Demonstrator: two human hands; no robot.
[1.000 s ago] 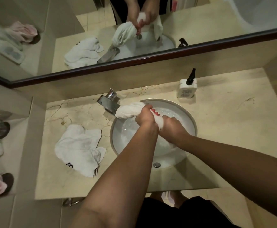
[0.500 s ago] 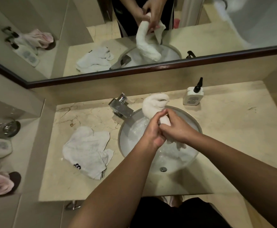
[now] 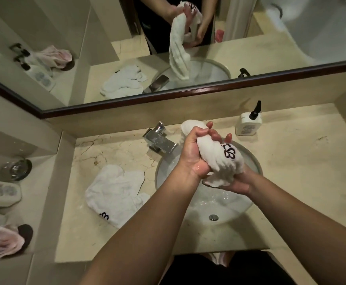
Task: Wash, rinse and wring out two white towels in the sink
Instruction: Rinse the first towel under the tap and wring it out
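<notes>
A wet white towel with a dark embroidered logo is bunched into a roll above the round white sink. My left hand grips its upper left part. My right hand cups it from below and from the right, fingertips showing beyond the roll. One towel end sticks out behind my left hand, toward the tap. A second white towel, also with a dark logo, lies crumpled on the counter left of the sink. The basin holds some water.
A chrome tap stands at the sink's back left. A white pump bottle is at the back right on the beige marble counter. A mirror runs behind. A lower shelf at left holds a glass, bottles and a pink cloth.
The towel has risen out of the basin and been gathered into a tight roll between both hands; the logo now faces up. The camera has moved closer.
</notes>
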